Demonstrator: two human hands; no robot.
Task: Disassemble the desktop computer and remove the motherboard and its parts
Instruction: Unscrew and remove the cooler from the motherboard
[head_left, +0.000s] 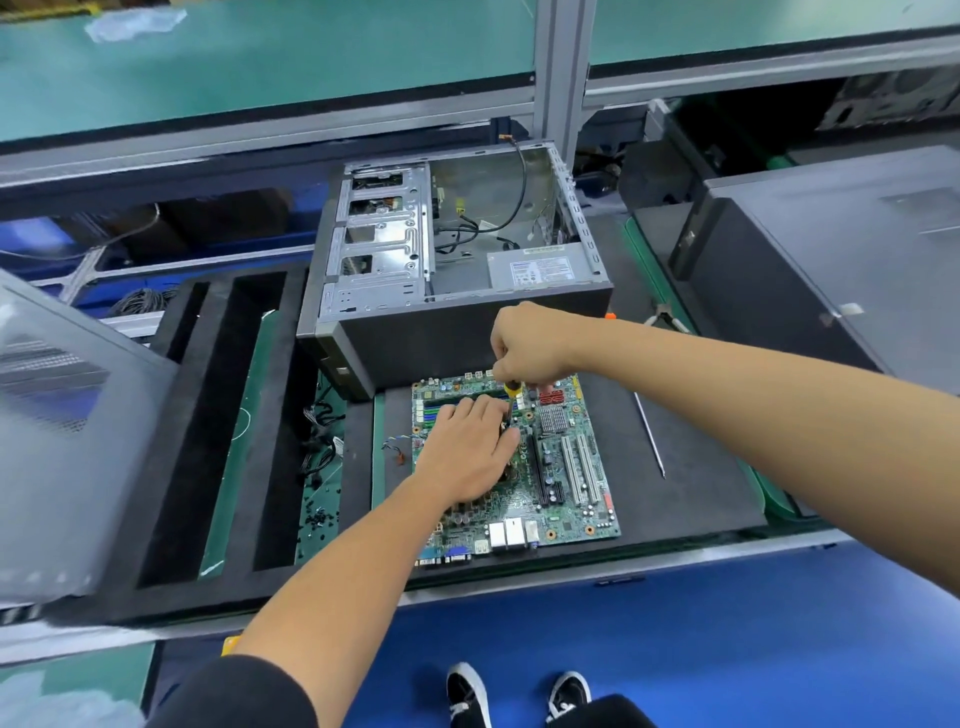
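A green motherboard (571, 488) lies flat on the black foam mat (696, 467) in front of me. Behind it stands the opened desktop case (452, 270), lying on its side, with drive cage, loose cables and a power supply inside. My left hand (467, 452) rests flat on the board's middle, fingers spread over the cooler area, which it hides. My right hand (524, 345) grips a screwdriver with a yellow-black handle (512, 388), held upright over the board just beyond my left fingertips.
A long thin metal rod (649, 434) lies on the mat right of the board. Pliers (667, 317) sit beside the case. Black foam slots (218, 415) and loose cables and screws (319, 467) are at left. A removed side panel (57, 431) leans far left; another case (831, 254) stands right.
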